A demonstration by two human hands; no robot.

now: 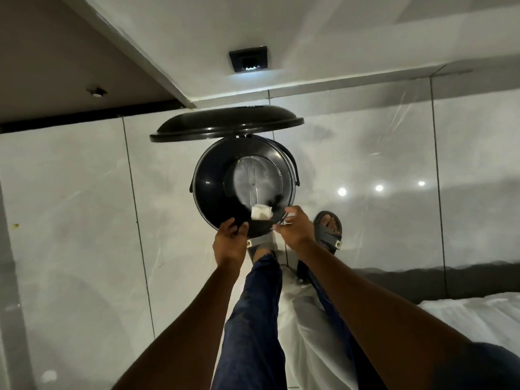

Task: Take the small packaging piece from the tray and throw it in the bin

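The small white packaging piece (261, 213) is in the air just inside the near rim of the black round bin (202, 190), touching neither hand. My right hand (295, 229) is right beside it on the right, fingers spread and empty. My left hand (229, 239) hovers at the bin's near rim on the left, thumb and fingers loosely curved and apart, with nothing visible in them. The bin's lid (225, 123) stands raised at the far side. The inside of the bin shows a pale bottom. No tray is in view.
My left foot in a sandal (260, 250) is at the bin's base and my right foot (329, 230) stands to its right on glossy pale floor tiles. A wall with a dark socket (249, 61) is behind the bin. White bedding (478, 319) lies at the lower right.
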